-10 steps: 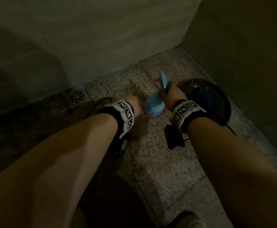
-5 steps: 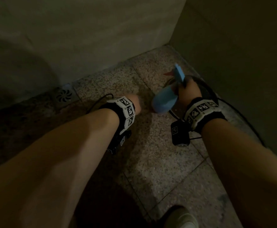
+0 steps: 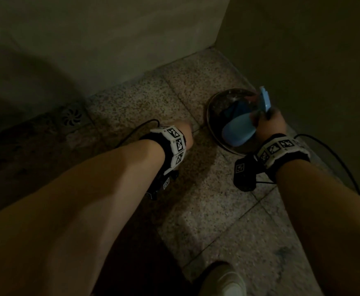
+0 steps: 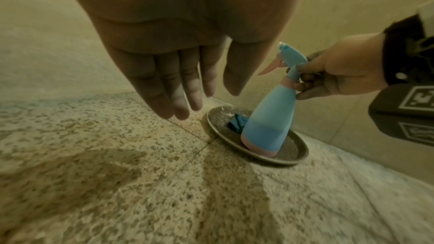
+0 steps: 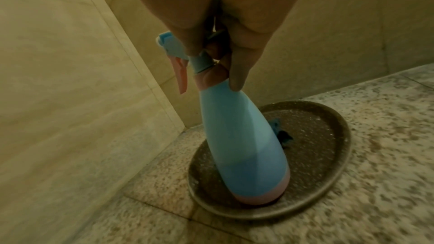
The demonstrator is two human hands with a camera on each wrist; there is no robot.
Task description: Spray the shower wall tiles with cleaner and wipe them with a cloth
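Note:
A light blue spray bottle [image 3: 239,131] [image 4: 270,118] [image 5: 241,147] with a pink base and pink trigger stands tilted, its base on a dark round tray [image 3: 217,107] [image 4: 223,118] [image 5: 328,146] in the shower corner. My right hand [image 3: 269,124] [image 4: 328,75] [image 5: 225,55] grips its neck below the nozzle. A dark blue cloth [image 4: 236,124] [image 5: 281,136] lies in the tray behind the bottle. My left hand [image 3: 185,131] [image 4: 183,84] hangs over the floor left of the tray, fingers straight, holding nothing.
Beige wall tiles [image 5: 70,81] meet in a corner just behind the tray. A round floor drain [image 3: 71,117] sits at the left by the wall. The speckled stone floor [image 4: 140,192] has a damp dark patch. My shoe [image 3: 224,280] is at the bottom edge.
My right hand has carried the spray bottle to the right and set its base on the tray. The left hand has stayed over the floor, away from the bottle.

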